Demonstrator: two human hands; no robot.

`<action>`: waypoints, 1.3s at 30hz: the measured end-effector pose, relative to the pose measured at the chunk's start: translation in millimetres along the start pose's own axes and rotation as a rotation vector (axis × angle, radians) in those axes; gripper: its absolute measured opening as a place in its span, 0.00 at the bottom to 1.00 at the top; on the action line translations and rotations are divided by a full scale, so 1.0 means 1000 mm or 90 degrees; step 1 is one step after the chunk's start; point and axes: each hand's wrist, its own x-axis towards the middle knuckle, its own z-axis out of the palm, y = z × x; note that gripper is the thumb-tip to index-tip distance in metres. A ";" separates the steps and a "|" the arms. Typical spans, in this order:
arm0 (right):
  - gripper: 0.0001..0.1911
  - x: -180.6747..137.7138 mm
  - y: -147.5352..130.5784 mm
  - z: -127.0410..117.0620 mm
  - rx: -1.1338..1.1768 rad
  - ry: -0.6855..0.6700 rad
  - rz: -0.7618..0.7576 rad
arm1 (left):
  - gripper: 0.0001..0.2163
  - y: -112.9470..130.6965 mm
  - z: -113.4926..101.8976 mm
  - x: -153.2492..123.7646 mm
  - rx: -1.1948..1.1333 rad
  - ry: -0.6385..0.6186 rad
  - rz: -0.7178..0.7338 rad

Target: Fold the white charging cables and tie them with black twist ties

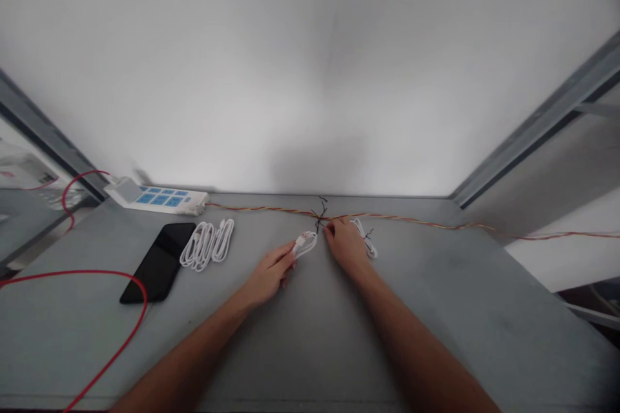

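My left hand (271,274) is closed around a coiled white charging cable (305,242), whose looped end sticks out past the fingertips, just above the shelf. To its right, my right hand (346,242) reaches down to a small heap of black twist ties (320,214), fingers pinched on one at the near side. The heap lies across a twisted red-and-yellow wire (271,209). Partly hidden behind my right hand is another white cable bundle (369,242) with a black tie around it. Several coiled white cables (207,244) lie at the left.
A black phone (157,264) rests left of the coiled cables. Behind it stands a white power strip (165,200) with a plugged-in charger (124,190). A red cable (111,271) loops over the phone. The grey shelf (310,342) meets a white back wall (310,77).
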 end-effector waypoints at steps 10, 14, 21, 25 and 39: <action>0.10 -0.020 -0.014 -0.005 0.352 -0.067 -0.158 | 0.29 0.008 -0.002 0.000 -0.122 0.042 0.024; 0.10 -0.032 -0.026 -0.004 0.434 -0.143 -0.219 | 0.31 0.012 -0.003 0.000 -0.170 0.030 0.018; 0.09 -0.033 -0.031 -0.004 0.578 -0.215 -0.193 | 0.22 0.007 -0.004 0.003 -0.155 0.053 0.030; 0.13 -0.032 -0.033 -0.009 0.554 -0.303 -0.173 | 0.20 0.002 -0.005 0.005 -0.050 0.079 0.080; 0.27 -0.036 -0.036 -0.003 0.727 -0.475 0.047 | 0.20 -0.006 -0.005 -0.003 0.622 0.171 0.279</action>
